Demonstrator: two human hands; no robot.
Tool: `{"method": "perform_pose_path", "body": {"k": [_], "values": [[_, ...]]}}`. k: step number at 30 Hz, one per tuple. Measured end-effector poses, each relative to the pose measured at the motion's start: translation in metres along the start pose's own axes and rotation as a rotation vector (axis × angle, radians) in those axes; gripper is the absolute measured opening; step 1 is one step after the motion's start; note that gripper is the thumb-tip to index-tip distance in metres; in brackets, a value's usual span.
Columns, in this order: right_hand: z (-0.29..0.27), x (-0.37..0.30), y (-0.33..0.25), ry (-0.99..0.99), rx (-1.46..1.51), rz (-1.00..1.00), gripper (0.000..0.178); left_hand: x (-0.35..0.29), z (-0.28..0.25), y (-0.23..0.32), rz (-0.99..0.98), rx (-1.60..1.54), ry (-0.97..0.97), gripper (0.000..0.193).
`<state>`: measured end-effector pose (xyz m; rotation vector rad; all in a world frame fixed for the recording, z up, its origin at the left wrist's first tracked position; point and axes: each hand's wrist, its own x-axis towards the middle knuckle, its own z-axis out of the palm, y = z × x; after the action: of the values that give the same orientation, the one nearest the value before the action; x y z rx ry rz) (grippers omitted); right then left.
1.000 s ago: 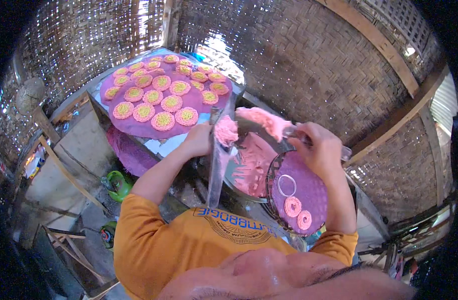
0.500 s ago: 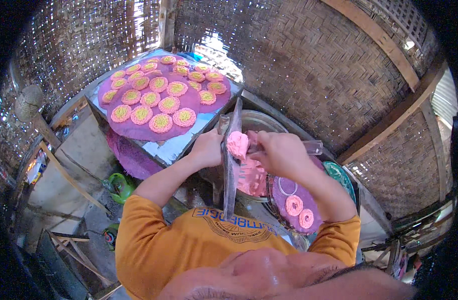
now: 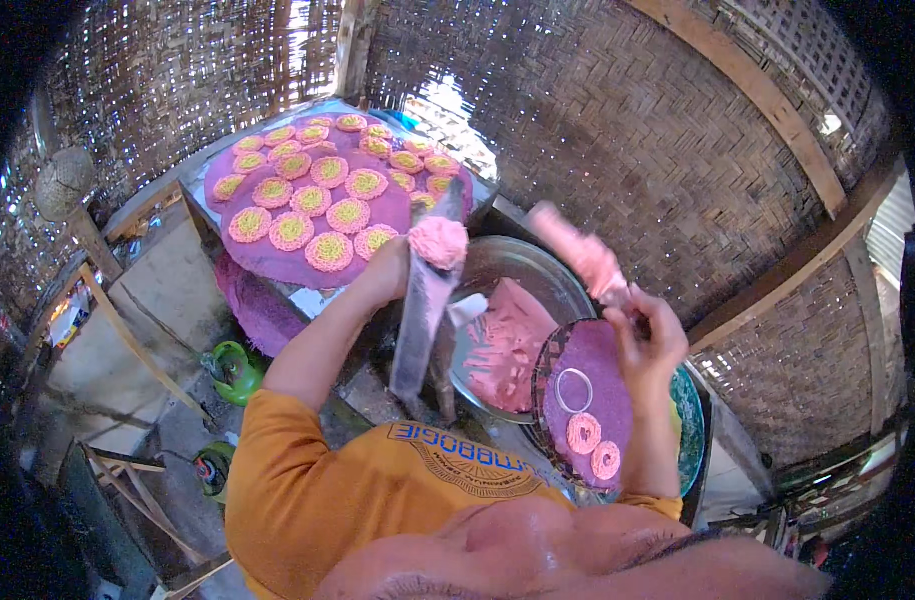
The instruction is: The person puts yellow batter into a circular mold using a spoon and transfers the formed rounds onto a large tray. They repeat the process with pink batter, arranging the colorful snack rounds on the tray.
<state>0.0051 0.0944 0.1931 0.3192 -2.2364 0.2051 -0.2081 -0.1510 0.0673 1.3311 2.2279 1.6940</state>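
My left hand (image 3: pixel 386 274) is closed around a long grey, worn-looking bar (image 3: pixel 423 330), which stands tilted over the near left side of the pot. A lump of pink dough (image 3: pixel 438 243) sits on the bar beside my fingers. My right hand (image 3: pixel 653 335), raised over the round tray, grips the end of a dough-smeared paddle (image 3: pixel 583 255), blurred by motion. Between the hands is a metal pot (image 3: pixel 568 270) holding pink dough (image 3: pixel 513 340). A white piece (image 3: pixel 468 310) juts out beside the bar, partly hidden.
A round tray with purple cloth (image 3: pixel 598 365) carries a thin ring (image 3: pixel 575 391) and two pink dough rings (image 3: pixel 585 435). A green basin (image 3: pixel 690 440) is partly beneath it. Purple cloths (image 3: pixel 308 262) with pink-and-yellow discs lie on the left table. A green gas cylinder (image 3: pixel 236 372) stands lower left.
My right hand has moved right, away from the bar, lifting the paddle out over the pot's far right rim. My left hand has shifted left and up, tilting the bar.
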Motion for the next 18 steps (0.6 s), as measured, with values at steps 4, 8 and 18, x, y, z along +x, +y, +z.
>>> {"method": "perform_pose_path", "body": {"k": [4, 8, 18], "values": [[0.058, -0.007, -0.026, 0.013, 0.932, 0.668, 0.01, 0.007, 0.03, 0.083, -0.097, 0.15, 0.008, 0.035], [0.091, -0.047, -0.017, -0.127, 0.844, 0.637, 0.014, 0.012, 0.033, 0.042, -0.049, 0.053, 0.108, 0.03], [0.08, -0.018, -0.011, 0.121, 0.146, 0.335, 0.024, 0.018, 0.054, -0.002, -0.124, -0.19, 0.256, 0.037]]}}
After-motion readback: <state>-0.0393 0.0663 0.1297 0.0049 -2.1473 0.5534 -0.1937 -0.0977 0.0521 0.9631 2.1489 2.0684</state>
